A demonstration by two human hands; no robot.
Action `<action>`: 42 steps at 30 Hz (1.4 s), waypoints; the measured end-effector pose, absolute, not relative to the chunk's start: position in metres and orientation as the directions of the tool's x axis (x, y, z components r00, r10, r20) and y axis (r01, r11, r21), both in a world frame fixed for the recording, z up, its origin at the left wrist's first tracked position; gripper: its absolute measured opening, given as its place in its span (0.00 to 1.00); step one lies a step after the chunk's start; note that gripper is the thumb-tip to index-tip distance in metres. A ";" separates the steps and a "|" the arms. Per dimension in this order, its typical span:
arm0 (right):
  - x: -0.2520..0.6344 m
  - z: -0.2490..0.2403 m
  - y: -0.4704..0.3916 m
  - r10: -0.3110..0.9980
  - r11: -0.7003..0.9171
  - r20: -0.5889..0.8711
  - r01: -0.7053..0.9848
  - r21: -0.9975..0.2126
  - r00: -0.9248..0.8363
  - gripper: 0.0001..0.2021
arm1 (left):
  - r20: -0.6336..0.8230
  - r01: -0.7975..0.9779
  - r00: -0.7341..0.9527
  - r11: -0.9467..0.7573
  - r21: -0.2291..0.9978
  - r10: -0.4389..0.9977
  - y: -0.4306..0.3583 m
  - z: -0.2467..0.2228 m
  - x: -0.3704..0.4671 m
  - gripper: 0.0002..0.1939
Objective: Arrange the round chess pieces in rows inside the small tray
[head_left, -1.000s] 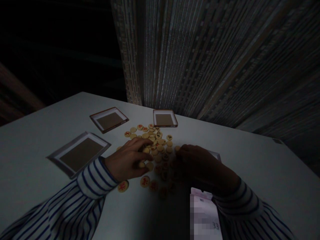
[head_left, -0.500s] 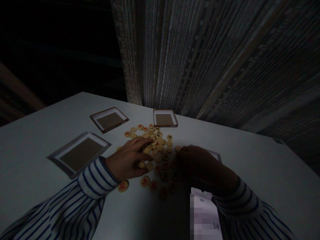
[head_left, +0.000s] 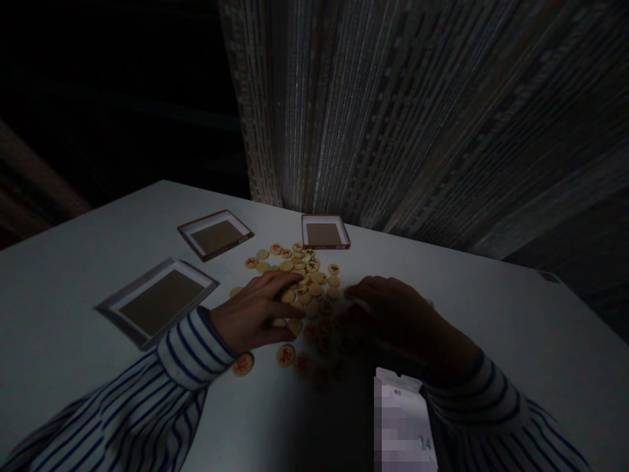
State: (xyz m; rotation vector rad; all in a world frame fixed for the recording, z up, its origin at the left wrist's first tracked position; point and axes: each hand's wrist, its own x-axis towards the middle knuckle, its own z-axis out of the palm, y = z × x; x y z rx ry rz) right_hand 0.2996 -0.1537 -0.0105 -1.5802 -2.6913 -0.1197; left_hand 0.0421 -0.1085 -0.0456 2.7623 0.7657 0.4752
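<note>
Head view: the left hand's fingers (head_left: 282, 279) are spread and gently curved over the left side of a pile of round pieces (head_left: 315, 289), thumb held apart from them. The right hand (head_left: 407, 321) lies in shadow at the pile's right edge with its fingers bent downward; whether they grip a piece cannot be told. The pile sits between both hands, some discs plain side up, others showing red or black characters. One red-marked piece (head_left: 242, 364) lies just beside the left striped cuff (head_left: 196, 347). Near the right wrist is a lit phone (head_left: 407, 419), its screen partly blurred out. Beyond the left hand rests a grey-rimmed tray (head_left: 162, 298); farther back are two brown-rimmed trays (head_left: 216, 235), all on the white table (head_left: 466, 282), before a striped curtain (head_left: 354, 118).
</note>
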 end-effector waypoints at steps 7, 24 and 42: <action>0.300 -0.012 -0.153 0.869 0.484 0.094 0.874 0.052 -0.487 0.09 | 0.245 0.455 0.815 -0.841 0.291 0.526 -0.109 -0.048 0.042 0.15; 0.298 -0.009 -0.154 0.864 0.497 0.073 0.867 0.034 -0.498 0.09 | 0.235 0.458 0.821 -0.845 0.275 0.521 -0.110 -0.049 0.045 0.15; 0.297 -0.010 -0.156 0.861 0.503 0.071 0.864 0.033 -0.504 0.09 | 0.272 0.427 0.814 -0.846 0.319 0.513 -0.109 -0.047 0.045 0.11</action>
